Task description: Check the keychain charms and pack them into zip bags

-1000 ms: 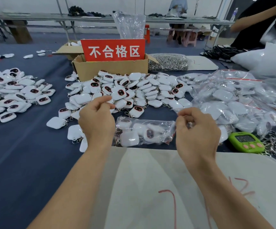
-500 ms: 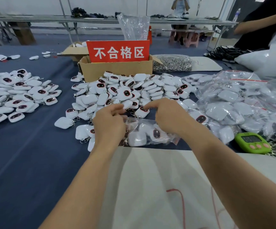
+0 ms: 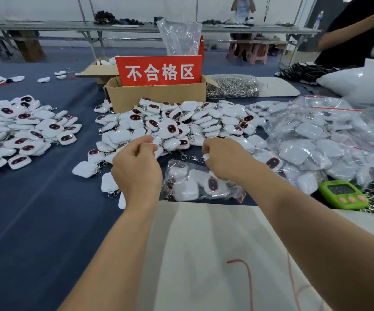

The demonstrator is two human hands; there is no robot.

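Far out to the left of the left hand, a separate heap of charms (image 3: 22, 131) is lying on the dark cloth, not yet bagged. The left hand (image 3: 136, 167) is hovering at the near edge of the main pile of loose charms (image 3: 177, 124), its fingers curling inward toward the thumb. Whether they are actually pinching a charm I cannot tell, as the back of the hand is hiding the fingertips. Beyond both hands a cardboard box (image 3: 159, 97) with a red sign (image 3: 159, 70) is standing against the far side of the pile, probably waiting for rejects.

Between the hands and slightly nearer the person, a zip bag (image 3: 199, 182) is lying flat with several charms inside. It is touching the underside of the right wrist, and its mouth is looking unsealed, though the plastic makes that hard to judge. The right hand (image 3: 224, 158) is curling round a white charm (image 3: 206, 156), of which only a sliver is peeking out by the fingers.

To the right of the right hand, filled zip bags (image 3: 327, 140) are stacking up in a large mound, with a green timer (image 3: 343, 194) sitting just beside them.

Judging by this, a good share is already packed, one bag is being filled, and two sizeable heaps are waiting for checking and bagging.
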